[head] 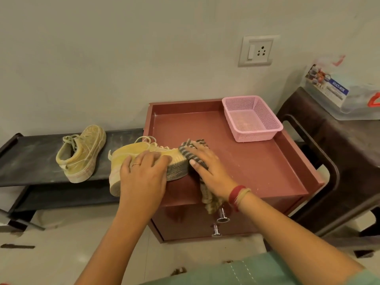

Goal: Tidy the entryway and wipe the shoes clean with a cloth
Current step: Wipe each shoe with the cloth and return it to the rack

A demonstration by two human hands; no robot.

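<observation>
Shoe (131,155): yellow upper, grey herringbone-tread sole, lying on its side across the left edge of the counter (257,167), heel overhanging. My left hand (144,173) holds it, fingers spread over the upper. My right hand (209,167), fingers close together and curled with the thumb round the striped cloth (188,152), presses it to the toe. The cloth's tail hangs over the counter's front edge.

Counter surface: smooth red, raised rim. A pink mesh basket (257,135) occupies its far right corner, with bare surface between basket and hands. A second shoe (82,153) stands on the dark shelf (30,161) left of the counter.
</observation>
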